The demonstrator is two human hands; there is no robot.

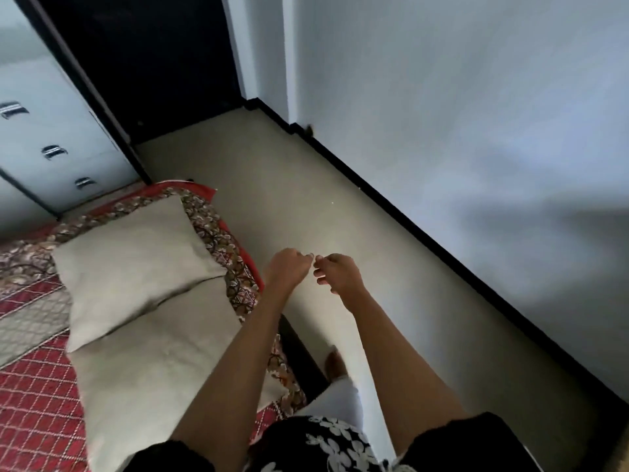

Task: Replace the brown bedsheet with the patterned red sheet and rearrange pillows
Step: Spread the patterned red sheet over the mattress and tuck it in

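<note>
The patterned red sheet (37, 400) covers the bed at the left, its floral border (221, 233) running along the bed's edge. Two beige pillows lie on it side by side: one farther away (136, 260), one nearer (153, 369). Both my arms reach out over the floor just right of the bed. My left hand (287, 267) is curled into a fist with nothing in it. My right hand (338, 272) has loosely bent fingers and holds nothing. The fingertips of the two hands almost meet. No brown bedsheet is in view.
A pale cabinet with metal handles (54, 151) stands beyond the bed, beside a dark doorway (153, 63). Beige floor (289, 185) runs between the bed and a white wall (459, 131) with black skirting (408, 226). My foot (335, 364) stands by the bed.
</note>
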